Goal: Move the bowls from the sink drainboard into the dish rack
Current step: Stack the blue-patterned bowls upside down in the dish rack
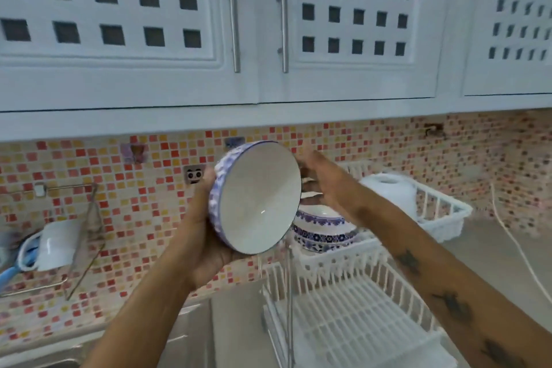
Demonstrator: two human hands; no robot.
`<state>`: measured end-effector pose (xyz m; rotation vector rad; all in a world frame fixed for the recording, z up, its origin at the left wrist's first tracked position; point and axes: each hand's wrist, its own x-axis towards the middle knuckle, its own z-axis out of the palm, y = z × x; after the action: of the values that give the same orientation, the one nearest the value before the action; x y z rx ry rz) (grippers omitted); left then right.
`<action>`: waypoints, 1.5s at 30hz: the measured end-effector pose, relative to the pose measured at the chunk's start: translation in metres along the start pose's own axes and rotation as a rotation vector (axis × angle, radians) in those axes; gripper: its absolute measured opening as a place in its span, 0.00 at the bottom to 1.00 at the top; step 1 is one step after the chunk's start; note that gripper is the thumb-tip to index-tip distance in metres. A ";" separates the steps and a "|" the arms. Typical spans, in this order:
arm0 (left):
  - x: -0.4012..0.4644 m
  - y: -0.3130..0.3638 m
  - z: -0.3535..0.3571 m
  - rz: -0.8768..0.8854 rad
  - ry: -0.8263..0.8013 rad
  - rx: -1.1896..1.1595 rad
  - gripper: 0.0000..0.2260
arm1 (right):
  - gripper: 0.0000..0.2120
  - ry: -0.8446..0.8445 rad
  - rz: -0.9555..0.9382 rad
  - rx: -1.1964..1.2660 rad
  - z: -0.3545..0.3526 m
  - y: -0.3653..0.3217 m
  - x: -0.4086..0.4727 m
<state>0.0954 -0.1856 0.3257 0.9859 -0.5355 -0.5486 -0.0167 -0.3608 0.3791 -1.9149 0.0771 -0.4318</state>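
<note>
Blue-and-white porcelain up in the air: I have a bowl (pixel 257 197) tipped on its side, white inside facing me, held above the dish rack (pixel 352 308). My left hand (pixel 206 236) cups it from behind and below, fingers (pixel 209 181) wrapped closed around the patterned wall. My right hand (pixel 325 185) is at the far rim, fingers spread and loose, steadying rather than clamping; whether they actually touch the rim I cannot tell through the blur. Down past the bowl, on the rack's upper tier, patterned bowls (pixel 324 227) already sit nested together, so part of the job looks done. The lower tier of the rack lies bare. This bowl is mid-journey, I judge, and needs lowering onto that stack or beside it. The drainboard itself is out of view, so how many bowls wait there I cannot say. Steel sink edge (pixel 191 334) shows below my left arm, mosaic tiles (pixel 125 212) behind.
</note>
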 end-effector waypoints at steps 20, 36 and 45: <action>0.097 -0.093 0.114 0.489 0.223 1.363 0.52 | 0.20 0.170 0.122 0.097 -0.102 0.099 0.045; 0.112 -0.114 0.107 0.247 0.205 1.456 0.58 | 0.26 0.037 0.291 0.049 -0.107 0.146 0.064; 0.096 -0.110 0.114 0.203 0.184 1.490 0.58 | 0.23 0.074 0.249 -0.005 -0.101 0.129 0.049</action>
<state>0.0733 -0.3673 0.2969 2.3155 -0.8675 0.2528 0.0144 -0.5118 0.3060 -1.8643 0.3618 -0.3338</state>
